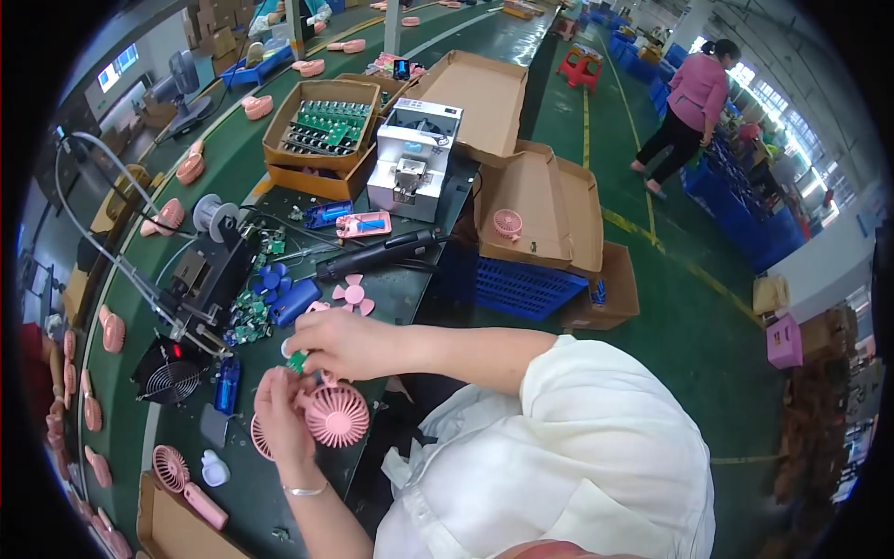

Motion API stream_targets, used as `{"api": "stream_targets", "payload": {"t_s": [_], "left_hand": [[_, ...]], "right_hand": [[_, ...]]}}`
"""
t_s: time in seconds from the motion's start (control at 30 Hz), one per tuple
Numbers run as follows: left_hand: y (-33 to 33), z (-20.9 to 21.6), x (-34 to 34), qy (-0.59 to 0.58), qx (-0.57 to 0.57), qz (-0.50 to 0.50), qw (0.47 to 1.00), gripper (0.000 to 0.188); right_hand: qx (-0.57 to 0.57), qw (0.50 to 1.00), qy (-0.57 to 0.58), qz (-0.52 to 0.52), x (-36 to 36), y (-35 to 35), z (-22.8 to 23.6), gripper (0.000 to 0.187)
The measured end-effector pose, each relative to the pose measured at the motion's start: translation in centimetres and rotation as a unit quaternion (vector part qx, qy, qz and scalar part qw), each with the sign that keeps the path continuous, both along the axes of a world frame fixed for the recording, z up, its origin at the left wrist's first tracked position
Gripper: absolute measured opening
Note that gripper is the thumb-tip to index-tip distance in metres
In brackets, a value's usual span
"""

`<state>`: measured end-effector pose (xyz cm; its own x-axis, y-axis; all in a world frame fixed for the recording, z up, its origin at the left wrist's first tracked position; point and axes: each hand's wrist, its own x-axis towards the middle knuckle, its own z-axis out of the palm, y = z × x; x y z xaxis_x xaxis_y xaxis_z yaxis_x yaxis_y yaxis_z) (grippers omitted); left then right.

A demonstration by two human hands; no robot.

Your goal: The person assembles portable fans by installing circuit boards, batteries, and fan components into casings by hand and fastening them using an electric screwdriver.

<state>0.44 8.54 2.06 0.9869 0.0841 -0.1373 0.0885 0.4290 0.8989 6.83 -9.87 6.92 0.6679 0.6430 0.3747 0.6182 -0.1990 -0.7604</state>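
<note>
My right hand (343, 343) pinches a small green circuit board (296, 361) between thumb and fingers. Close below it, my left hand (282, 415) is closed around part of a pink handheld fan (337, 415), whose round slotted grille sticks out to the right. A second pink grille (262, 436) is partly hidden behind the left hand. Beyond my right hand lie a pink fan blade (354, 294), a blue handle-shaped part (296, 302) and a black electric screwdriver (377, 254). Left of my hands are loose circuit boards (250, 319) and a blue battery part (226, 386).
A white machine (416, 158) stands at the back beside a cardboard tray of circuit boards (326, 126). To the left are a soldering stand with a wire spool (217, 220) and a black fan (172, 382). A conveyor carries pink fans (112, 330). Someone in pink (694, 93) stands right.
</note>
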Motion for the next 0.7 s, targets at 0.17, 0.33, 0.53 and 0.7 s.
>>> {"api": "stream_targets", "payload": {"t_s": [0.17,0.33,0.53,0.7], "left_hand": [[-1.4,0.1,0.0,0.105,-0.052,-0.083,0.99,0.051],[-2.0,-0.8,0.0,0.118,-0.153,-0.258,0.947,0.062],[-2.5,-0.1,-0.7,0.147,-0.188,-0.402,0.884,0.062],[0.1,-0.9,-0.1,0.025,-0.251,-0.254,0.934,0.048]], "right_hand": [[-0.001,1.0,0.004,-0.025,-1.9,-2.4,2.9,0.027],[0.037,0.998,0.007,-0.041,-3.2,-3.2,5.3,0.03],[0.091,0.989,0.075,-0.092,-4.7,-2.7,6.7,0.028],[0.147,0.953,0.241,-0.109,-5.2,-3.0,6.4,0.029]]}}
